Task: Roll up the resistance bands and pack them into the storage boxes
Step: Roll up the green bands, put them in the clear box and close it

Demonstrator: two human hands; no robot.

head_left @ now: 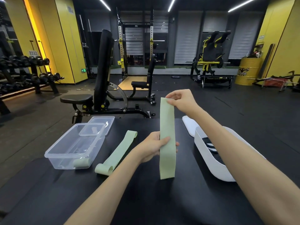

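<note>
One rolled band (81, 163) sits in the clear box (48, 155); my left hand (152, 147) and right hand (181, 100) pinch a second band (168, 127), unrolled; a third band (121, 151) waits.

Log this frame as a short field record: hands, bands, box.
left hand: grips held band mid-length
right hand: pinches its top end
held band: upright, unrolled
second band: lying on table, near end curled
clear box: open, one rolled band inside
lid: off, behind box
</note>
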